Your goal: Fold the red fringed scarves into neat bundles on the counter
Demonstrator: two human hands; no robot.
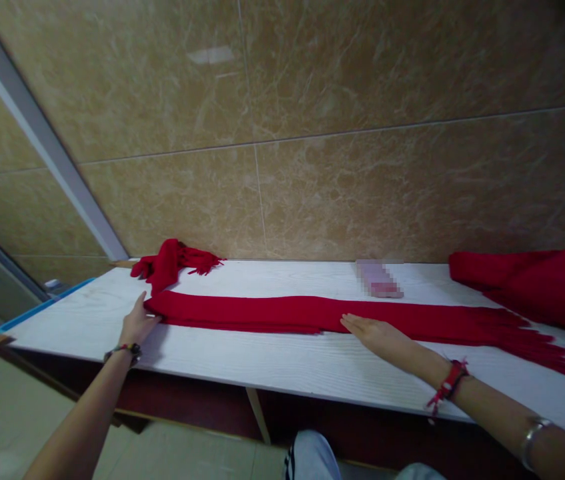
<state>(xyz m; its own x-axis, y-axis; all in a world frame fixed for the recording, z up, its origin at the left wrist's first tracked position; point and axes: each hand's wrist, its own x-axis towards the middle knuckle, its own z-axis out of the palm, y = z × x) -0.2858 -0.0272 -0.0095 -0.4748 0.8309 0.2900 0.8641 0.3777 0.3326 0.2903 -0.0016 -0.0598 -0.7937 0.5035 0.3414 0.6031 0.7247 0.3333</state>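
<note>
A long red scarf (262, 313) lies lengthwise on the white tabletop, folded over on itself at the left part, with a fringe spread out at its right end. My left hand (138, 323) is at the scarf's left end, its thumb and fingers around the folded corner. Flat on the middle of the scarf rests my right hand (369, 331), fingers straight and together, near where the upper layer's edge shows. Another red scarf (167, 267) with a fringe lies bunched behind my left hand.
A pinkish flat block (378, 279), blurred out, lies near the wall behind the scarf. More red cloth (537, 283) is heaped at the right. The white table (262, 360) stands against a tan tiled wall (342, 193); a blue edge (45, 305) runs along its left side.
</note>
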